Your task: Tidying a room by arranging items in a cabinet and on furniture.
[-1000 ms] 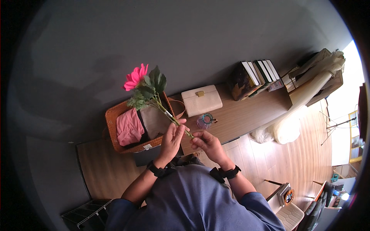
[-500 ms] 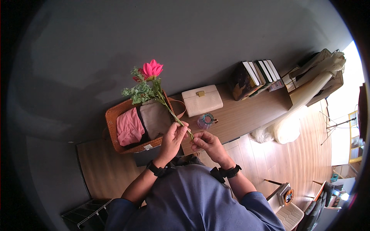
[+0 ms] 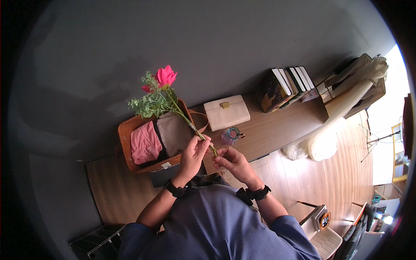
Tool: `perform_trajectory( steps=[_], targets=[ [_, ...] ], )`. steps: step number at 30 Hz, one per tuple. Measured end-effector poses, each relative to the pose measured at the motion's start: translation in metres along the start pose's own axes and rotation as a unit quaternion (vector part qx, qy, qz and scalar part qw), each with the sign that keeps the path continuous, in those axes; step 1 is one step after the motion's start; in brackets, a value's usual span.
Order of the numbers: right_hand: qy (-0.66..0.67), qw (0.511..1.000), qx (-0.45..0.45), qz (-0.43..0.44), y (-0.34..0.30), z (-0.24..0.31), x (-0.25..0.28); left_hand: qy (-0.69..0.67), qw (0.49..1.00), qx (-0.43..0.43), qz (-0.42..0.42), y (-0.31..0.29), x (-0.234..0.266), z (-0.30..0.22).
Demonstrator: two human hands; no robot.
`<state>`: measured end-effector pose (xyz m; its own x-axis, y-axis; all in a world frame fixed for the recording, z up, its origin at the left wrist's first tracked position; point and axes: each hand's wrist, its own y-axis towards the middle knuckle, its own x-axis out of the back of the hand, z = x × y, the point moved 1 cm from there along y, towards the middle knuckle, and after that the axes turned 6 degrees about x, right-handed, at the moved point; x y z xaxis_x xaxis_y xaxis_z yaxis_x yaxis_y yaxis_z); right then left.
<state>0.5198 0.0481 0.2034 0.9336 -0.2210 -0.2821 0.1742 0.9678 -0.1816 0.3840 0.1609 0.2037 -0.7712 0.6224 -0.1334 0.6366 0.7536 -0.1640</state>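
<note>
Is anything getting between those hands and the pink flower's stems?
Nothing visible does: the left hand holds the stems directly, and the right hand pinches their lower end. The translucent vase stands apart, right of the stems.

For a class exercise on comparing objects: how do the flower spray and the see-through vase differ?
The flower spray is held by the left hand and right hand; the vase stands untouched on the table. The flower spray is pink and green; the vase is see-through with a teal rim. The flower spray is long and thin-stemmed; the vase is short.
</note>
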Motion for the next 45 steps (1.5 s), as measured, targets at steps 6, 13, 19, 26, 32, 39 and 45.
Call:
perform_trajectory(
  steps=[6,13,19,26,32,39,45],
  targets=[
    [-0.004,1.000,0.024,-0.011,-0.001,0.000,0.001,0.008,1.000,-0.001,0.004,-0.003,-0.002,-0.005],
    [-0.006,1.000,0.014,-0.007,-0.006,-0.002,0.002,-0.024,1.000,0.004,0.001,-0.004,-0.001,-0.005],
    [0.017,1.000,0.010,-0.011,-0.006,0.007,-0.002,-0.015,1.000,-0.011,0.003,-0.004,-0.004,-0.005],
    [-0.002,1.000,0.022,-0.003,-0.008,0.004,0.000,-0.025,0.999,-0.007,0.034,-0.007,-0.008,-0.005],
    [0.013,0.999,0.029,-0.010,-0.010,0.004,0.002,-0.004,0.998,-0.035,0.057,-0.008,-0.010,-0.003],
    [0.031,0.999,0.014,0.002,-0.012,0.003,0.001,-0.041,0.998,-0.023,0.043,-0.009,-0.010,0.005],
    [0.015,1.000,0.011,0.015,-0.013,0.004,0.001,-0.015,0.999,-0.015,0.034,-0.011,-0.011,0.002]
  ],
)
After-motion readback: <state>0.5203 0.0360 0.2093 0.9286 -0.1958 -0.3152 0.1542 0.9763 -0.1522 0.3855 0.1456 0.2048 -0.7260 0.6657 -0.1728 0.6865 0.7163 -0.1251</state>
